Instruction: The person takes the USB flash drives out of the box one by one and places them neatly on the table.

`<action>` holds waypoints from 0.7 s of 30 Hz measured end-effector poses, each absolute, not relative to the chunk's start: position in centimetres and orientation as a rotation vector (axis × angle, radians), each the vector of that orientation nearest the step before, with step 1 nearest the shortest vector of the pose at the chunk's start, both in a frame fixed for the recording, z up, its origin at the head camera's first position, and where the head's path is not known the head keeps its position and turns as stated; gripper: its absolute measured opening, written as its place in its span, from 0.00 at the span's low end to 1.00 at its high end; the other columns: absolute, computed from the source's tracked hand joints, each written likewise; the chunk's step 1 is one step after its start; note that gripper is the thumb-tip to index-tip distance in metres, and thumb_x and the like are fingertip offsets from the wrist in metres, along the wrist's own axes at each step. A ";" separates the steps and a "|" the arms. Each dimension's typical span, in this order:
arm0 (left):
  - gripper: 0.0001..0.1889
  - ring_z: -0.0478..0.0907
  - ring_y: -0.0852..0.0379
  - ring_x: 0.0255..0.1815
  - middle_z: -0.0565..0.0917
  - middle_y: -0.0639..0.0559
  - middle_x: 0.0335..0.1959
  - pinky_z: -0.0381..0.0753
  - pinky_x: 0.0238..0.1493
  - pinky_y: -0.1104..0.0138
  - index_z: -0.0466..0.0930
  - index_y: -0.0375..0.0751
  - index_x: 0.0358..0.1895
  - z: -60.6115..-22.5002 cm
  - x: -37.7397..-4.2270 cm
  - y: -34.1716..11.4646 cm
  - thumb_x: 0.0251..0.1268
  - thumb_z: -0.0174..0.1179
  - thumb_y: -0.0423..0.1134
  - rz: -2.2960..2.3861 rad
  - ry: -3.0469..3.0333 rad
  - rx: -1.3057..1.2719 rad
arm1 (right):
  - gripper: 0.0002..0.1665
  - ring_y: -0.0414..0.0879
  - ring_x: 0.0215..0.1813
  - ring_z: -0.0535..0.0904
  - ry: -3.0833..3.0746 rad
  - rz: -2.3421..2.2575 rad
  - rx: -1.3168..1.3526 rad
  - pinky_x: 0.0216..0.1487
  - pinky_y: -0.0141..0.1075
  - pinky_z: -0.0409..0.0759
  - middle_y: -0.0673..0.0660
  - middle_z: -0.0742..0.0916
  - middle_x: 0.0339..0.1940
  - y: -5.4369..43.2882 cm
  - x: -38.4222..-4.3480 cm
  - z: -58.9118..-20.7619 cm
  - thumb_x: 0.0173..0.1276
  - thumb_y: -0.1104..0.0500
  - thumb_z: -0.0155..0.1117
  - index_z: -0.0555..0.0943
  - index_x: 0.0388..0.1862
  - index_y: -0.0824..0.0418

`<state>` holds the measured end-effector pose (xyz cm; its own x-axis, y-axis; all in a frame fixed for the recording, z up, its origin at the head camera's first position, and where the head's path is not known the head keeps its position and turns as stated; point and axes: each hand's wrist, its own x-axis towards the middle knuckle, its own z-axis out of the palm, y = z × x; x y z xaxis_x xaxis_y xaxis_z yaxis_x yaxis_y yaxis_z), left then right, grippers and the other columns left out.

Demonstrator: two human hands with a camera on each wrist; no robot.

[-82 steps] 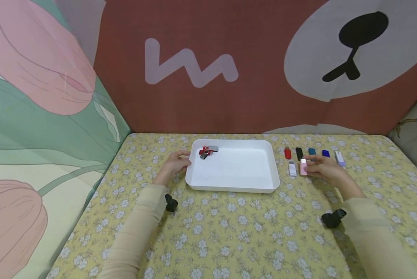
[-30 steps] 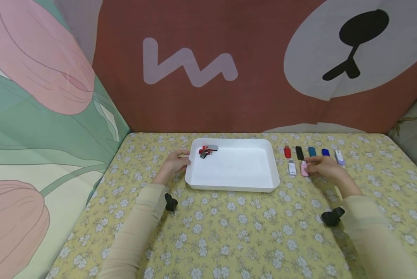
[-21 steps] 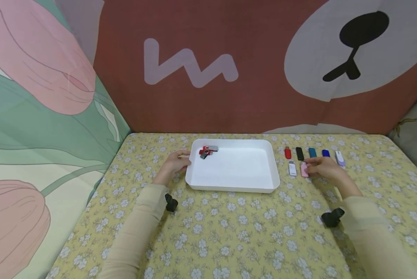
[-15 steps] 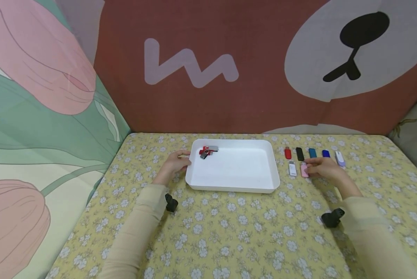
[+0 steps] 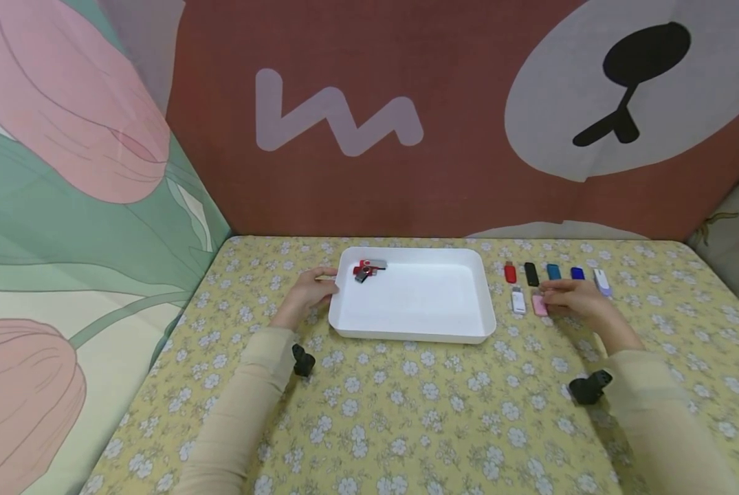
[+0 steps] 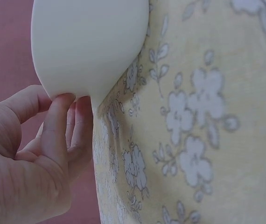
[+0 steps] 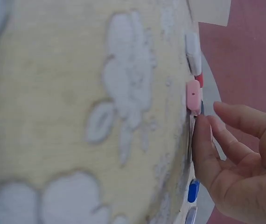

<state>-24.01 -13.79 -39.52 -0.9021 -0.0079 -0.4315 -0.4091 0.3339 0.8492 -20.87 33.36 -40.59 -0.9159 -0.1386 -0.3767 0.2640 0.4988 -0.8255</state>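
Left hand [image 5: 309, 290] grips white tray [image 5: 425, 302]; right hand [image 5: 575, 300], grip unclear, touches pink drive [image 5: 539, 307], long axis front-to-back, plug end away.

Flowered yellow cloth [image 5: 431, 419] before a red-brown backdrop [image 5: 462, 189], tulip-print panel [image 5: 103, 227] left, what looks like grey fabric [image 5: 734, 254] right

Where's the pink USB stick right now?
Head view: right of the white tray, the pink stick lies on the flowered cloth, between a white stick and the right hand.
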 end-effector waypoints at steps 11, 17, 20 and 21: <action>0.24 0.78 0.52 0.45 0.77 0.38 0.56 0.78 0.41 0.69 0.70 0.41 0.64 -39.5 -23.8 -13.8 0.64 0.53 0.29 1.602 2.261 -0.355 | 0.41 0.20 0.43 0.76 2.217 -1.604 0.087 0.49 0.21 0.78 0.48 0.76 0.56 32.8 -21.6 -39.1 0.76 0.53 0.49 0.45 0.76 0.69; 0.25 0.78 0.54 0.43 0.78 0.38 0.55 0.77 0.40 0.71 0.71 0.42 0.64 -39.5 -23.8 -13.9 0.63 0.54 0.29 1.593 2.273 -0.355 | 0.21 0.25 0.42 0.80 1.972 -1.997 0.103 0.47 0.21 0.79 0.33 0.82 0.38 30.4 -22.1 -38.6 0.71 0.59 0.57 0.70 0.62 0.51; 0.25 0.78 0.54 0.43 0.78 0.38 0.56 0.77 0.40 0.71 0.71 0.42 0.65 -39.5 -23.9 -13.9 0.63 0.54 0.29 1.588 2.276 -0.359 | 0.28 0.24 0.42 0.79 2.022 -1.966 0.092 0.48 0.20 0.78 0.31 0.81 0.38 29.0 -22.6 -38.4 0.72 0.57 0.56 0.65 0.69 0.55; 0.24 0.78 0.54 0.43 0.78 0.38 0.56 0.77 0.40 0.71 0.71 0.42 0.65 -39.6 -23.9 -13.9 0.63 0.54 0.29 1.586 2.277 -0.361 | 0.32 0.24 0.42 0.79 2.043 -1.946 0.096 0.48 0.20 0.78 0.30 0.81 0.37 28.5 -22.7 -38.2 0.72 0.56 0.56 0.61 0.72 0.57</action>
<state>-23.92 -13.87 -39.58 -0.9093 -0.0129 -0.4159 -0.3946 0.3439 0.8521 -22.69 28.46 -38.23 -0.9474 -0.1681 -0.2723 0.2639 0.0713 -0.9619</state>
